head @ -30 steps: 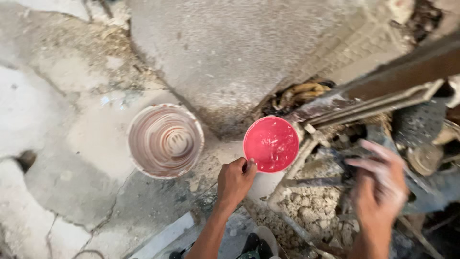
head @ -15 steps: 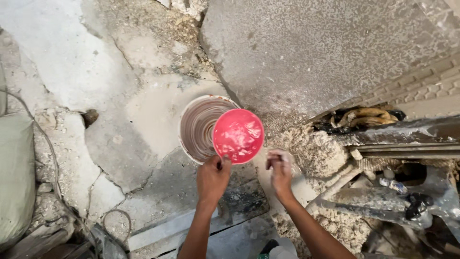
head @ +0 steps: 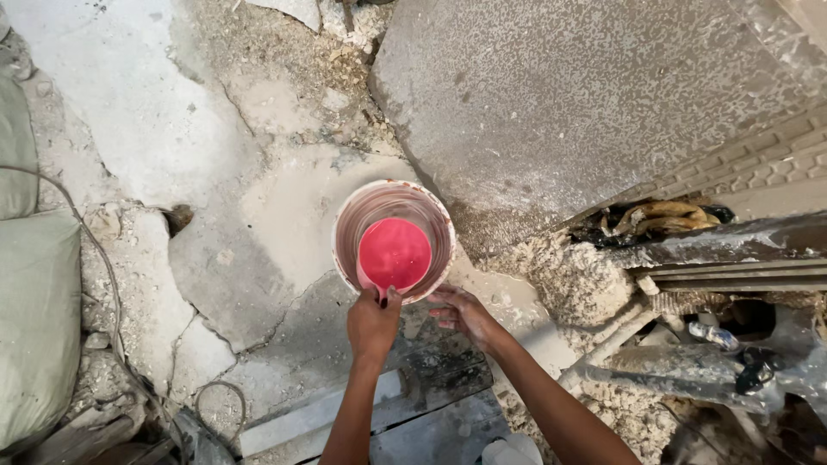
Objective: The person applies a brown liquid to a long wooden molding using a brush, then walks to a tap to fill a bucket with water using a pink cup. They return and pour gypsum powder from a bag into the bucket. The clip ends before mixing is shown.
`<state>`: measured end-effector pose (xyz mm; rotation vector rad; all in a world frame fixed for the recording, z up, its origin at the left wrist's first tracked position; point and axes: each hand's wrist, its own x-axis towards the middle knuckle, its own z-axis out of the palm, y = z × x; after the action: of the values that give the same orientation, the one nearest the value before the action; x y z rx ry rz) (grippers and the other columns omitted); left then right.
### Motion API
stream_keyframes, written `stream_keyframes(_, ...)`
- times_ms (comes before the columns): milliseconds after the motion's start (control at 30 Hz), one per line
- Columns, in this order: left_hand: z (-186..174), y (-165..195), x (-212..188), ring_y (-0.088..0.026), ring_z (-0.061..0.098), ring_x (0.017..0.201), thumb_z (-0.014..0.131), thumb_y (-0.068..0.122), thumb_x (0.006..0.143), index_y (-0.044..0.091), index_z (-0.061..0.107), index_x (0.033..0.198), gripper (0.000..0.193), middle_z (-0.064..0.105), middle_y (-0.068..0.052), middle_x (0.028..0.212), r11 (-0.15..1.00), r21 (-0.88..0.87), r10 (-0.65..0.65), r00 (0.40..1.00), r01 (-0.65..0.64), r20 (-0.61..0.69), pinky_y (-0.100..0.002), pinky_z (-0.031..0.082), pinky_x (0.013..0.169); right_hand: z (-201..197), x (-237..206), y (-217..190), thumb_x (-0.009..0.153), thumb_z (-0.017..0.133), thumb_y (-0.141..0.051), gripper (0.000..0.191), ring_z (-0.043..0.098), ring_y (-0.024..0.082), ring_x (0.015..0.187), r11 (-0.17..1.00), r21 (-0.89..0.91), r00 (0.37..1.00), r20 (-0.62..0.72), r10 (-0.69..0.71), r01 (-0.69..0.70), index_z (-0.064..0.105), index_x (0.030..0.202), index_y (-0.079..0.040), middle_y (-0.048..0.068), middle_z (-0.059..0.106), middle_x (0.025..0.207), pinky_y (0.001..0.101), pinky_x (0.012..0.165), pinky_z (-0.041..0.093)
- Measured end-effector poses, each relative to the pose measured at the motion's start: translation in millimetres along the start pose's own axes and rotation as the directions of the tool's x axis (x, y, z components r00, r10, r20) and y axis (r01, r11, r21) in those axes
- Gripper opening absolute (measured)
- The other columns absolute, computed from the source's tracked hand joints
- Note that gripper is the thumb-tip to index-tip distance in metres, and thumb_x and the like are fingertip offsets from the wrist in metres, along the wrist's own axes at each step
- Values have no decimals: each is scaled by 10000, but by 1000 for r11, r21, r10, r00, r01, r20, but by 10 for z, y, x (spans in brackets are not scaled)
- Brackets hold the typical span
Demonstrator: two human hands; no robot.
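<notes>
The floor [head: 155, 129] is cracked, dusty concrete with rubble. A big grey slab [head: 586, 95] lies at the top right, and pale sacks [head: 34, 319] at the left edge.

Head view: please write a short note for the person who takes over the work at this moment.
Left hand: grips the handle of the red scoop, held inside the bucket.
Right hand: fingers on the bucket's near rim.
Bucket: stands on the cracked floor, beside a big slab.
Done: scoop is in the bucket.
Left: the pictures do not show whether the scoop holds anything; check it.
</notes>
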<state>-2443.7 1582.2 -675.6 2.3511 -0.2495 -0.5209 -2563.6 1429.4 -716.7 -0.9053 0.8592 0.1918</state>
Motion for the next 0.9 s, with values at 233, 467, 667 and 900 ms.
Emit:
stream_keyframes(233,30,142,-23,-436,724,830,679,396,914,-3,695,918,399,735,-242,845,998,47,-50,999,50,1,-518,549,710,-37,-25,24,977,534,-320,546,644,228,1158,995,98,999,38,2,-5,462,1458,-72,71,643,1369,402,945,512)
stream_keyframes(467,-123,318,-94,-436,725,856,631,399,953,38,658,1000,365,746,-228,873,986,156,-54,998,51,12,-540,544,743,-23,-29,47,933,585,-354,606,613,238,1194,993,114,999,12,37,-38,451,1459,-85,52,617,1397,406,965,488)
stream_keyframes(667,-285,378,-101,-443,716,863,623,388,959,76,618,1059,328,751,-216,895,966,249,-77,997,71,13,-569,531,747,-18,15,76,911,615,-355,622,616,234,1160,988,149,999,-5,33,-32,469,1447,-75,58,630,1359,397,943,489)
stream_keyframes(900,-333,270,14,-416,714,870,622,368,969,102,613,1088,291,735,-215,896,939,339,-38,998,52,-48,-539,532,781,-32,29,80,915,621,-331,615,625,232,1149,989,140,999,-18,46,-43,471,1446,-59,68,639,1342,391,923,499)
